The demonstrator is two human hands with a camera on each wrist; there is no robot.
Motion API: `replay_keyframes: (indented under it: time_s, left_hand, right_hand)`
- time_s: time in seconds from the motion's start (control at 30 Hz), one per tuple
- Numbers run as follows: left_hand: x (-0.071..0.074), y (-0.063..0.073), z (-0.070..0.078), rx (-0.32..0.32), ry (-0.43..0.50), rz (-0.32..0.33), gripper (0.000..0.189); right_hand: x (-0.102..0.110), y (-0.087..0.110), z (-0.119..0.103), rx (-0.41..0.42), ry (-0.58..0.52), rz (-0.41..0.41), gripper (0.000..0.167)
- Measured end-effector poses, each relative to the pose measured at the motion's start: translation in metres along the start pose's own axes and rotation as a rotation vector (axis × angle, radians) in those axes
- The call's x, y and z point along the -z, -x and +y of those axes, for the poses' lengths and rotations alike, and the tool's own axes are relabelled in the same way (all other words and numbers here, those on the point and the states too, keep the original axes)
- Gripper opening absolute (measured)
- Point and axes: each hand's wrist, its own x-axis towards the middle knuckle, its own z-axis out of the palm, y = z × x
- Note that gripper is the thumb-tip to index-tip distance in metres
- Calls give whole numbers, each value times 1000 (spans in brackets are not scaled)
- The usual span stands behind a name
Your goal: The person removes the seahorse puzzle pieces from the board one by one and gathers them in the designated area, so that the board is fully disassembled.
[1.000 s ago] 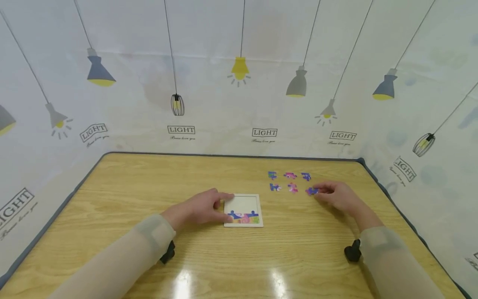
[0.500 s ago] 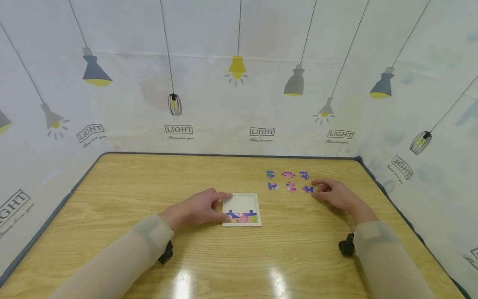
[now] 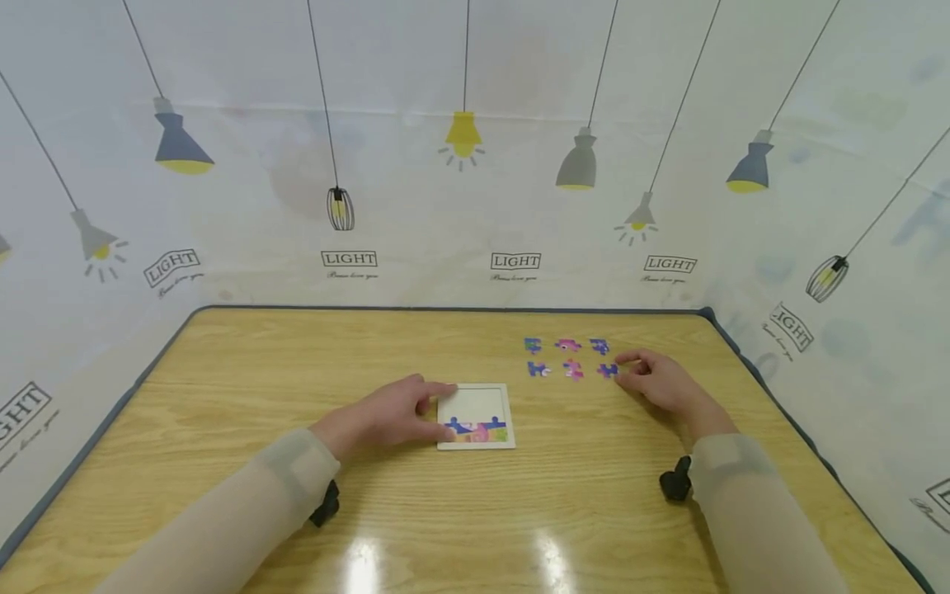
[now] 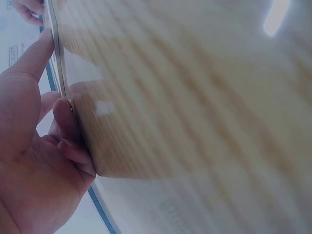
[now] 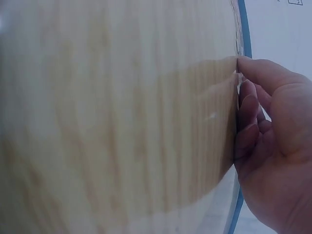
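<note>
A small white puzzle tray point(image 3: 475, 404) lies on the wooden table, its bottom row filled with joined blue, pink and green pieces. My left hand point(image 3: 398, 410) holds its left side steady, thumb and index finger spread across to the two left corners. Six loose jigsaw pieces, or several in two rows, lie beyond it to the right. Nearest my right hand point(image 3: 660, 382) is a blue-purple jigsaw piece point(image 3: 607, 370), with the thumb tip right at its right edge. The right wrist view shows that hand's point(image 5: 275, 107) fingers low over the table, loosely bent.
Other loose pieces include a pink piece point(image 3: 572, 369), a blue-white piece point(image 3: 538, 370) and a green-blue piece point(image 3: 532, 346). A dark edge strip point(image 3: 445, 308) rims the table. Behind it stands a white wall covering point(image 3: 416, 181) printed with lamps.
My right hand has let go of the blue-purple piece, which now lies flat at the end of the near row. The left hand stays on the tray; the head view has shifted slightly.
</note>
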Motion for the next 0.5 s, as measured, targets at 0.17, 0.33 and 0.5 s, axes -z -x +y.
replay_keyframes:
  time_s: [0.17, 0.33, 0.5]
  left_hand:
    - [0, 0, 0, 6, 5, 1, 81]
    - [0, 2, 1, -4, -2, 2, 81]
    - [0, 2, 1, -23, -16, 5, 80]
  right_hand:
    - [-1, -1, 0, -14, -3, 2, 44]
    - [-1, 1, -2, 4, -8, 6, 43]
    - [-2, 2, -1, 27, -19, 6, 43]
